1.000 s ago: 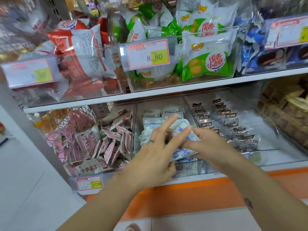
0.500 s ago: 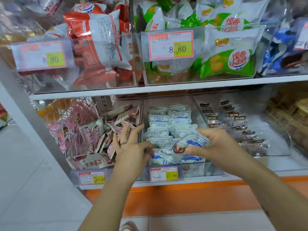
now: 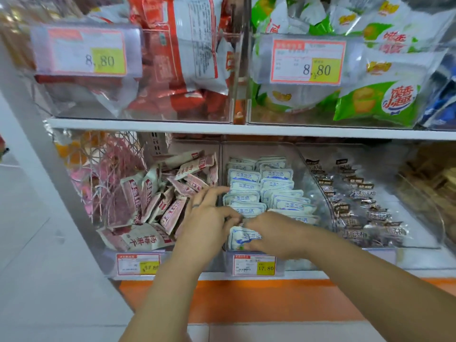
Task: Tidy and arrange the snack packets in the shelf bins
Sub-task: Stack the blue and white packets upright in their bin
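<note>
White-and-blue snack packets (image 3: 261, 186) lie in two rows in the clear middle bin (image 3: 318, 193) on the lower shelf. My right hand (image 3: 274, 233) reaches over the bin's front, fingers curled on a blue-white packet (image 3: 240, 239) at the front left. My left hand (image 3: 209, 215) sits at the divider between this bin and the left bin, thumb and forefinger meeting the right hand's fingertips at that packet; its other fingers spread over the pink packets (image 3: 170, 193).
The left bin holds jumbled pink-and-white packets; the right bin (image 3: 424, 213) holds dark wrapped sweets (image 3: 357, 206). Above, bins of red bags (image 3: 177, 58) and green bags (image 3: 375, 95) overhang. Price tags (image 3: 254, 265) line the shelf front. An orange base runs below.
My right hand has brought the blue-white packet down from above the rows into the bin's front left. My left hand has shifted right to meet it. The camera has moved closer.
</note>
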The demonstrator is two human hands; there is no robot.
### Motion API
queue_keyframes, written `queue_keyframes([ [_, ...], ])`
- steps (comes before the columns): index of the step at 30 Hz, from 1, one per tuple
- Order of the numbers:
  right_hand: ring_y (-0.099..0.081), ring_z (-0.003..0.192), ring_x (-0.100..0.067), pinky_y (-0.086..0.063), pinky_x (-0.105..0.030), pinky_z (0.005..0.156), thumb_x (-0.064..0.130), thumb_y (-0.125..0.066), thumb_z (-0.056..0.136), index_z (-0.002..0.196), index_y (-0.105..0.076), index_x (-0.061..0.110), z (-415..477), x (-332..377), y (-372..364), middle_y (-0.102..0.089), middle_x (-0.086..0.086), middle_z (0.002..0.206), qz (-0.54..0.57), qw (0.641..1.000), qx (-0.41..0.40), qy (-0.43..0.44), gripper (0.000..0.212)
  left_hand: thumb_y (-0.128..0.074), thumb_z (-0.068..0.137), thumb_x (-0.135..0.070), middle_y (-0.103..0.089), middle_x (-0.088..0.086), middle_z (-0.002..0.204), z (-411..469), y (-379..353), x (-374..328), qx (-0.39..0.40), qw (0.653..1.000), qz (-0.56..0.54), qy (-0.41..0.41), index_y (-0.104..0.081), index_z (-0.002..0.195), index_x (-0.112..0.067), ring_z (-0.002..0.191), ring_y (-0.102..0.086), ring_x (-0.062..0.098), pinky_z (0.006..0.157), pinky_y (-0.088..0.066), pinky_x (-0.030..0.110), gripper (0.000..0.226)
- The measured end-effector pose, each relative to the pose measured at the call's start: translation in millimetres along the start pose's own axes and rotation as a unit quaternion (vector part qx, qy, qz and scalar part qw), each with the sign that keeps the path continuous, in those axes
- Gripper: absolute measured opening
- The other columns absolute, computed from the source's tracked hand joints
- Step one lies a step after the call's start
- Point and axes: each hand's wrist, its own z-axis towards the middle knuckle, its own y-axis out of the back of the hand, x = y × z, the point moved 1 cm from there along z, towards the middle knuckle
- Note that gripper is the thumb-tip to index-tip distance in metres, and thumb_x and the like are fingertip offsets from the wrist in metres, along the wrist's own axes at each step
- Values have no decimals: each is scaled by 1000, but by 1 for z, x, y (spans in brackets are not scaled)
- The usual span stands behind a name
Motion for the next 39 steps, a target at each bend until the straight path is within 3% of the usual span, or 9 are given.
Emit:
queue_keyframes([
  [5, -44, 119, -14, -34, -33, 99, 38, -45, 97, 125, -56, 35, -21, 4, 7, -54, 12, 128, -105, 983, -150, -17, 30, -46, 97, -34, -39, -9, 143, 0, 5, -2, 4, 1000, -11, 0, -70, 109, -27, 132, -27, 20, 111, -22, 40, 28],
  [9, -44, 116, -14, -27, -30, 92, 28, -46, 96, 102, -70, 32, -11, -4, -6, -55, 14, 123, -77, 985, -157, -8, 25, -31, 100, -41, -36, -13, 143, -2, 12, -9, 18, 997, -59, 35, -70, 108, -26, 135, -21, 14, 114, -16, 39, 44],
  [13, -44, 112, -13, -26, -30, 99, 28, -51, 93, 106, -68, 29, 0, -9, -14, -51, 12, 119, -72, 981, -180, -4, 21, -36, 93, -57, -2, -16, 156, -10, 14, -15, 132, 990, 30, 32, -63, 115, -39, 143, 8, 12, 117, 1, 50, 40],
  [17, -51, 105, -3, -39, -26, 97, 26, -65, 87, 100, -63, 29, 1, -23, -5, -58, 17, 107, 55, 982, -179, -4, 14, -51, 90, -52, 20, -18, 155, -18, 15, -12, 174, 982, 59, 34, -59, 121, -36, 143, 20, 19, 116, -7, 54, 36],
  [19, -58, 96, 2, -48, -25, 91, 25, -68, 85, 99, -63, 29, -2, -32, 6, -64, 16, 99, 139, 970, -200, -20, 15, -53, 88, -54, 16, -16, 156, -19, 16, -13, 151, 987, 51, 28, -61, 119, -35, 143, 19, 16, 116, -7, 53, 38],
  [25, -56, 81, 5, -40, -8, 75, 32, -70, 83, 107, -68, 29, 2, -37, 12, -64, 19, 90, 40, 987, -144, -55, 24, -55, 80, -63, -1, -16, 157, -17, 11, -22, 81, 995, 67, 1, -66, 110, -39, 143, 16, 14, 113, 17, 50, 40],
  [32, -55, 82, -6, -31, -27, 97, 35, -63, 88, 90, -71, 27, 13, -28, 10, -59, 18, 77, -65, 987, -139, -43, 11, -68, 80, -45, -16, -11, 157, -19, 2, -25, 21, 996, 85, -8, -72, 91, -32, 146, 11, 26, 104, 24, 52, 18],
  [36, -46, 120, -13, -22, -32, 108, 27, -47, 97, 106, -71, 27, 1, -31, -3, -53, 9, 132, -85, 982, -167, -22, 25, -80, 70, -38, -35, -4, 150, -23, 0, -16, 3, 993, 119, 2, -75, 85, -30, 145, -13, 36, 107, 4, 65, 18],
  [39, -54, 102, -9, -22, -33, 109, 31, -36, 101, 102, -68, 21, 3, -31, -5, -64, 8, 108, -56, 988, -140, -39, 34, -91, 52, -31, -56, 5, 134, -21, -8, -11, -14, 992, 128, -16, -74, 72, -30, 129, -44, 43, 98, -21, 71, 26],
])
